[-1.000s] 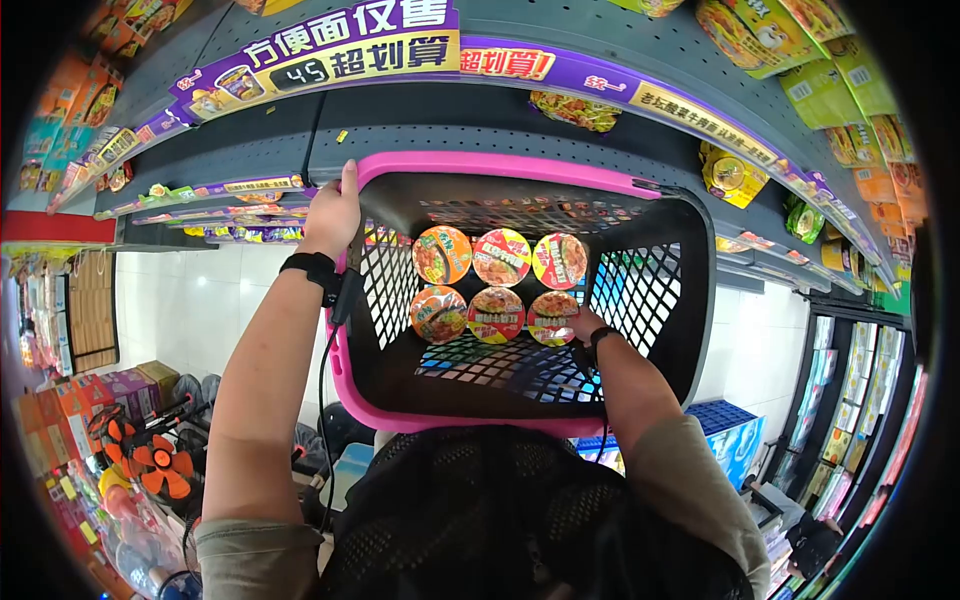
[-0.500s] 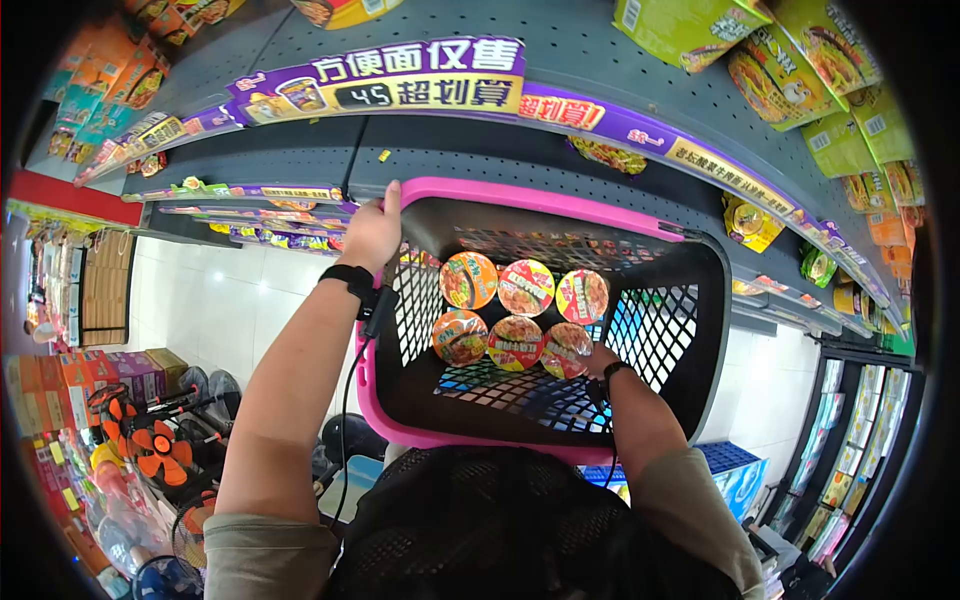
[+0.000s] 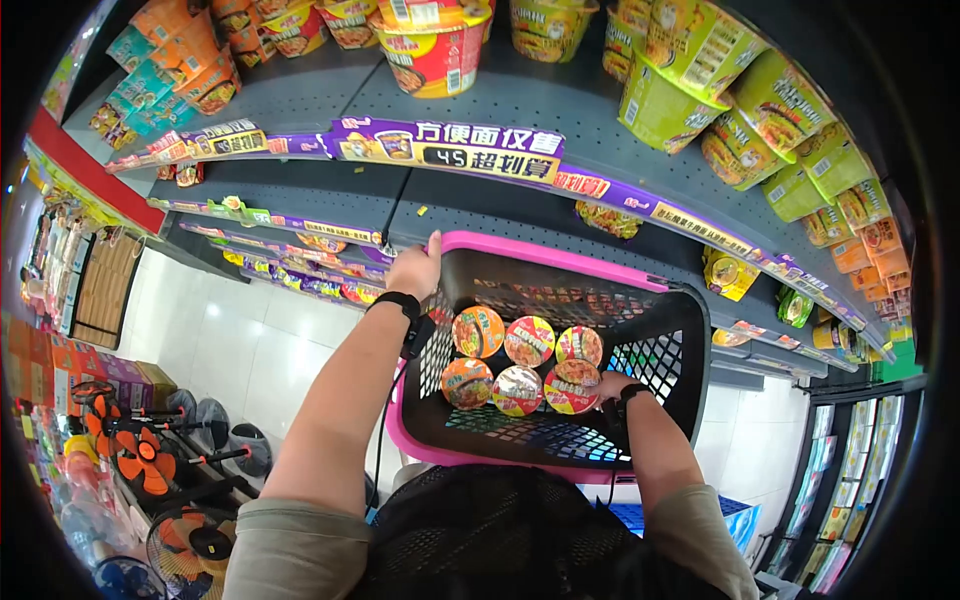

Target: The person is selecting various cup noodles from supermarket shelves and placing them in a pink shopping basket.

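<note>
A black mesh shopping basket with a pink rim [image 3: 560,257] is in front of me, at the shelf. My left hand [image 3: 415,270] is closed on its rim at the far left corner. Inside, several instant noodle bowls stand in two rows, lids up: orange ones [image 3: 478,331] at the left, red and yellow ones [image 3: 529,341] in the middle and right. Deep in the basket, my right hand [image 3: 610,387] has its fingers around the edge of the near right noodle bowl [image 3: 570,391]. The fingertips are partly hidden.
Ahead, a grey shelf [image 3: 300,95] carries red [image 3: 430,55] and green noodle bowls [image 3: 672,105], with a purple price strip [image 3: 450,150] along its edge. Fans with orange blades [image 3: 147,460] stand at the left. Behind my right arm is a blue crate [image 3: 735,522].
My view has tilted up, so more of the upper shelf and its bowls show. The basket and both hands appear lower in view. My hands keep their places on the rim and the bowl.
</note>
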Demonstrator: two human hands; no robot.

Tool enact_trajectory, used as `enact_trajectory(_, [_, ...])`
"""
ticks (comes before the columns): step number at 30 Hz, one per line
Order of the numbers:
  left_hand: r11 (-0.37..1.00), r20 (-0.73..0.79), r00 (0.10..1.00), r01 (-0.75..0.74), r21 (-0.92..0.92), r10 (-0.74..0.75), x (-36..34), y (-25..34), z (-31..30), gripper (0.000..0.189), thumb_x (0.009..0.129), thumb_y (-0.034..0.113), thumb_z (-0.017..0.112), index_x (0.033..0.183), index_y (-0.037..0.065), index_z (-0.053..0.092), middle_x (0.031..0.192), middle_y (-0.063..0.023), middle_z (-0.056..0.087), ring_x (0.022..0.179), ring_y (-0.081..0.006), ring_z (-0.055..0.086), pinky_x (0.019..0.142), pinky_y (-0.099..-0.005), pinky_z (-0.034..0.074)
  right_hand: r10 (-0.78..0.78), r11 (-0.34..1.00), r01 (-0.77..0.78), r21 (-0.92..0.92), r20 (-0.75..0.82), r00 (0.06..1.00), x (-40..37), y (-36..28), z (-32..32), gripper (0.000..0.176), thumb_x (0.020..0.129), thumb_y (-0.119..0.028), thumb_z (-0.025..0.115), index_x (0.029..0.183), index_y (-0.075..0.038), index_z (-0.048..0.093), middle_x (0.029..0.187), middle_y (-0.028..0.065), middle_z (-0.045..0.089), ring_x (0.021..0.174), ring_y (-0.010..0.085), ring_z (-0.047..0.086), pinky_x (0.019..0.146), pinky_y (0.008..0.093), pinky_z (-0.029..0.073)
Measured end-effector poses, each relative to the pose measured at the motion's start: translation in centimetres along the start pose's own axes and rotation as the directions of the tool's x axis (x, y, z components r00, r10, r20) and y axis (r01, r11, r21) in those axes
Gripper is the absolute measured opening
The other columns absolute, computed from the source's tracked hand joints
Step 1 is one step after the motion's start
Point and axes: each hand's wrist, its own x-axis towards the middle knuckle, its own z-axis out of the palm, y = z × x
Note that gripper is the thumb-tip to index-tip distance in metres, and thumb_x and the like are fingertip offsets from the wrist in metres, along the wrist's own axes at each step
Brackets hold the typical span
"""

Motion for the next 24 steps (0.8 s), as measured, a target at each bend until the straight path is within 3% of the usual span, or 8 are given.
enact_trajectory(4, [1.000, -0.002, 1.000, -0.015, -0.008, 0.015, -0.1, 0.0, 0.1, 0.077, 0.096, 0.061, 0.023, 0.116, -0.002, 0.063, 0.117, -0.0270, 0.061, 0.114, -0.0406, 0.056, 0.100, -0.0477, 0.042, -0.040, 0.999, 0.041, 0.035, -0.038, 0.999, -4.6, -2.7, -1.5, 0.048, 0.084, -0.040, 0.070, 0.115, -0.005, 0.060, 0.090, 0.0073, 0.072, 0.078, 0.0154, 0.071, 0.060, 0.0312, 0.045])
enact_trajectory(6, [1.000, 0.033, 0.999, -0.001, -0.011, 0.001, -0.1, 0.0, -0.1, 0.077, 0.096, 0.061, 0.023, 0.116, -0.003, 0.062, 0.121, -0.0276, 0.059, 0.116, -0.0399, 0.055, 0.100, -0.0468, 0.041, -0.042, 0.996, 0.051, 0.077, -0.122, 0.992, -8.5, -4.6, -1.7, 0.048, 0.086, -0.032, 0.071, 0.115, 0.002, 0.056, 0.091, 0.0124, 0.071, 0.075, 0.0176, 0.071, 0.059, 0.0316, 0.049])
enact_trajectory(8, [1.000, 0.035, 0.999, -0.015, -0.027, 0.016, -0.5, 0.3, -0.4, 0.078, 0.096, 0.061, 0.024, 0.117, -0.004, 0.062, 0.121, -0.0278, 0.059, 0.117, -0.0397, 0.055, 0.101, -0.0462, 0.041, -0.202, 0.930, 0.256, 0.264, -0.216, 0.955, -10.3, -5.1, -1.5, 0.046, 0.087, -0.025, 0.069, 0.114, 0.008, 0.051, 0.090, 0.0153, 0.069, 0.073, 0.0193, 0.071, 0.060, 0.0302, 0.055])
enact_trajectory(10, [1.000, 0.002, 1.000, -0.006, -0.030, 0.006, 0.1, -0.1, 0.1, 0.078, 0.096, 0.060, 0.025, 0.116, -0.005, 0.062, 0.119, -0.0277, 0.060, 0.116, -0.0402, 0.055, 0.101, -0.0465, 0.041, -0.222, 0.925, 0.294, 0.240, -0.286, 0.932, -14.3, -6.6, -1.3, 0.043, 0.090, -0.021, 0.067, 0.113, 0.011, 0.049, 0.086, 0.0163, 0.068, 0.072, 0.0202, 0.070, 0.063, 0.0285, 0.058])
enact_trajectory(14, [0.999, 0.003, 1.000, -0.011, -0.036, 0.011, -0.3, 0.2, -0.2, 0.078, 0.096, 0.060, 0.025, 0.116, -0.006, 0.063, 0.119, -0.0278, 0.060, 0.116, -0.0406, 0.055, 0.101, -0.0461, 0.041, -0.266, 0.857, 0.408, 0.314, -0.409, 0.873, -18.5, -7.7, -0.3, 0.039, 0.089, -0.021, 0.068, 0.115, 0.005, 0.054, 0.089, 0.0119, 0.068, 0.070, 0.0156, 0.068, 0.065, 0.0269, 0.055])
enact_trajectory(16, [0.999, 0.011, 1.000, -0.015, -0.040, 0.016, -0.5, 0.3, -0.4, 0.078, 0.096, 0.060, 0.025, 0.116, -0.005, 0.063, 0.119, -0.0279, 0.060, 0.117, -0.0405, 0.055, 0.101, -0.0460, 0.041, -0.395, 0.721, 0.575, 0.388, -0.451, 0.800, -20.3, -8.2, 0.4, 0.036, 0.091, -0.020, 0.066, 0.115, 0.004, 0.055, 0.089, 0.0086, 0.068, 0.071, 0.0145, 0.067, 0.066, 0.0264, 0.055])
enact_trajectory(24, [1.000, 0.003, 1.000, -0.022, -0.018, 0.022, -0.5, 0.4, -0.3, 0.076, 0.096, 0.060, 0.025, 0.115, -0.002, 0.064, 0.120, -0.0260, 0.060, 0.117, -0.0389, 0.055, 0.101, -0.0457, 0.042, -0.537, 0.559, 0.782, 0.276, -0.598, 0.595, -28.6, -11.4, 2.2, 0.030, 0.095, -0.016, 0.060, 0.119, 0.002, 0.055, 0.087, 0.0035, 0.066, 0.073, 0.0101, 0.061, 0.069, 0.0254, 0.050])
